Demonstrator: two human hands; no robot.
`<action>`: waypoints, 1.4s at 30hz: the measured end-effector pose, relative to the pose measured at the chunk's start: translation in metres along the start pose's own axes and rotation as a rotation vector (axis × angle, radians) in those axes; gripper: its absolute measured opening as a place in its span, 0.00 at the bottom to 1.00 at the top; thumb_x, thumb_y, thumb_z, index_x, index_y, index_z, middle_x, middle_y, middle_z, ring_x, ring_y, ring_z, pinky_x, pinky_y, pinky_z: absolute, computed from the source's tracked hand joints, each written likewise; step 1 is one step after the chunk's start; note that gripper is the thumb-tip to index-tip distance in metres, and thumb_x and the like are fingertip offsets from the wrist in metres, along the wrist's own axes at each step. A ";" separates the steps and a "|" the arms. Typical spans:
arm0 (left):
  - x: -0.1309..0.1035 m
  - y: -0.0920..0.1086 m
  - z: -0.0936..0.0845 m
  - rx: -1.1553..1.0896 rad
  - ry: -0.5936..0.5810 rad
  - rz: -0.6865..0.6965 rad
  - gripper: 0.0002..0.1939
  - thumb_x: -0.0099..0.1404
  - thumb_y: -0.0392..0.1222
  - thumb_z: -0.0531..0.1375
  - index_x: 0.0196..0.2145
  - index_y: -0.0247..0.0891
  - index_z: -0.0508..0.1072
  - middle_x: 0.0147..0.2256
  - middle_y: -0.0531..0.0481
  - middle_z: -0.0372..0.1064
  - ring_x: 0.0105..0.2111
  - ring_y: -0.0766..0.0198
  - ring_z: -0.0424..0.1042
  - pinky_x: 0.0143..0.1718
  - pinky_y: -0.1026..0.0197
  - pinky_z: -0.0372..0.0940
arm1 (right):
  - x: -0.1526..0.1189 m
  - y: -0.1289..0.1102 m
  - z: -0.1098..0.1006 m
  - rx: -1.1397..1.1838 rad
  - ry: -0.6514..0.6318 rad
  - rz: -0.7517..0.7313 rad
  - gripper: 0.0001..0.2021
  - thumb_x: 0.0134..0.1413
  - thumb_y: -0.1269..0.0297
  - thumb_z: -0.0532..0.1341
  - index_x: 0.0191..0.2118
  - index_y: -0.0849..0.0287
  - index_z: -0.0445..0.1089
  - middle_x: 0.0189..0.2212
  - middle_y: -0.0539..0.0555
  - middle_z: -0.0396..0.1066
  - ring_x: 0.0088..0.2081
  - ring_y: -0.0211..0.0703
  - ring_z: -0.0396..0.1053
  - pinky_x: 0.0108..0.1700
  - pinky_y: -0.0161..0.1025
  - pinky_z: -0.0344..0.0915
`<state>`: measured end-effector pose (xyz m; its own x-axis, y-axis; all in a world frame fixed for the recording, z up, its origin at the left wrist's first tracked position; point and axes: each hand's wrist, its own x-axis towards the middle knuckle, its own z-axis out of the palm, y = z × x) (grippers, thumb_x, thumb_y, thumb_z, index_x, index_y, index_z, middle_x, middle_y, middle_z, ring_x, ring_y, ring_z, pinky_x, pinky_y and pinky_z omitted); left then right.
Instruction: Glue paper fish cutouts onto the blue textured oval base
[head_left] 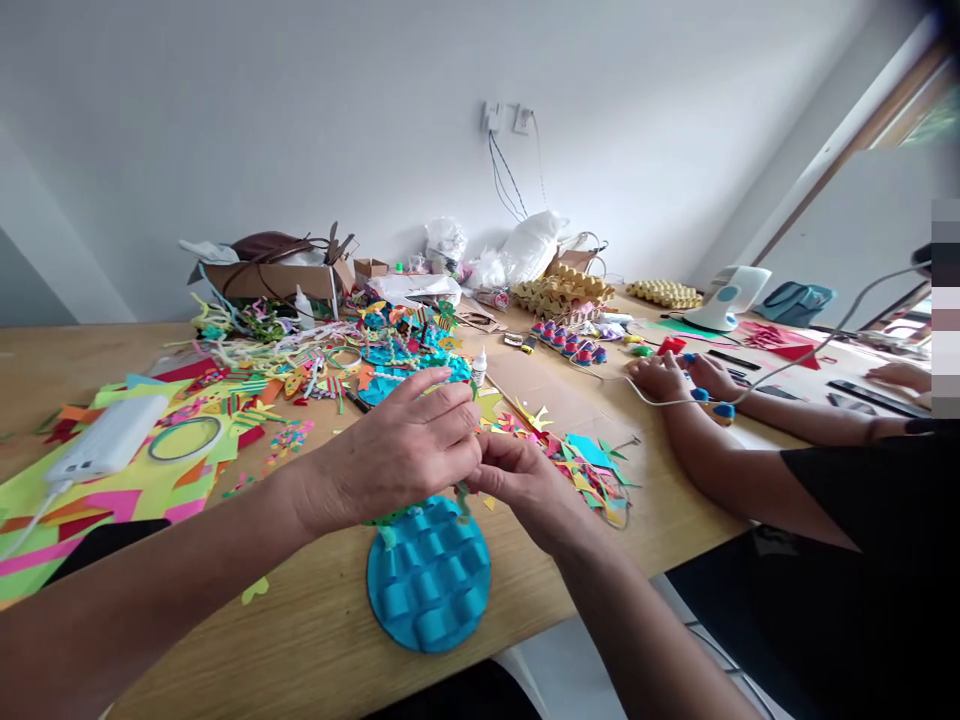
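My left hand (409,450) and my right hand (525,485) meet with pinched fingertips above a round, blue-painted piece of bumpy egg carton (431,585). A pale green strand (463,502) hangs just under the touching fingers, seemingly held by the right fingertips. What the left fingers grip is hidden behind the hand. Another pale green bit (388,538) lies on the upper left of the blue disc. Behind my hands is more blue craftwork (412,345) with colourful paper pieces on it.
Left are coloured paper sheets (112,505), a white power bank (109,435) and a tape roll (185,440). Paper scraps (592,470) and a glue bottle (479,367) are beyond my hands. A co-worker's hands (675,378) work at right, near a white cable (795,362). Egg cartons (562,290) stand behind.
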<state>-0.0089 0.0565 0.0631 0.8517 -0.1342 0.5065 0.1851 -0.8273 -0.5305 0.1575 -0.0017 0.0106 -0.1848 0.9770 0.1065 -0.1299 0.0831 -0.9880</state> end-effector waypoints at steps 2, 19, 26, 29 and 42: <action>-0.001 0.005 -0.001 0.035 -0.016 0.010 0.09 0.64 0.31 0.52 0.30 0.36 0.70 0.35 0.47 0.69 0.43 0.58 0.65 0.52 0.48 0.59 | -0.005 0.003 0.002 0.028 0.017 0.006 0.10 0.41 0.60 0.66 0.27 0.62 0.70 0.23 0.47 0.67 0.27 0.34 0.63 0.32 0.33 0.60; -0.045 0.084 -0.002 -0.678 0.177 -0.699 0.11 0.62 0.35 0.52 0.39 0.48 0.69 0.30 0.53 0.72 0.29 0.64 0.72 0.29 0.68 0.69 | -0.029 0.053 -0.005 -0.018 0.132 -0.008 0.15 0.41 0.53 0.65 0.27 0.60 0.66 0.21 0.46 0.60 0.24 0.33 0.57 0.28 0.31 0.55; -0.055 0.113 0.049 -0.917 0.204 -0.976 0.11 0.56 0.36 0.55 0.38 0.45 0.68 0.27 0.51 0.69 0.23 0.64 0.71 0.22 0.69 0.69 | -0.029 0.061 -0.015 -0.001 0.029 0.013 0.14 0.40 0.53 0.65 0.27 0.59 0.68 0.24 0.47 0.64 0.29 0.36 0.61 0.35 0.35 0.58; -0.059 0.126 0.058 -0.908 0.127 -0.939 0.07 0.58 0.35 0.53 0.33 0.43 0.69 0.26 0.50 0.69 0.24 0.64 0.71 0.24 0.67 0.69 | -0.023 0.063 -0.026 0.011 0.013 -0.009 0.12 0.40 0.56 0.66 0.27 0.60 0.68 0.24 0.47 0.65 0.28 0.34 0.60 0.33 0.33 0.57; -0.073 0.161 0.062 -0.705 0.014 -0.727 0.15 0.63 0.32 0.45 0.33 0.41 0.71 0.27 0.49 0.70 0.27 0.62 0.71 0.27 0.64 0.69 | -0.003 0.075 -0.039 -0.164 -0.035 0.081 0.09 0.43 0.61 0.63 0.26 0.62 0.68 0.21 0.47 0.67 0.24 0.33 0.63 0.28 0.32 0.59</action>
<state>-0.0105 -0.0326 -0.1015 0.6409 0.5276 0.5575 0.3211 -0.8440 0.4296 0.1863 0.0092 -0.0686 -0.2223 0.9746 0.0266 0.0466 0.0379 -0.9982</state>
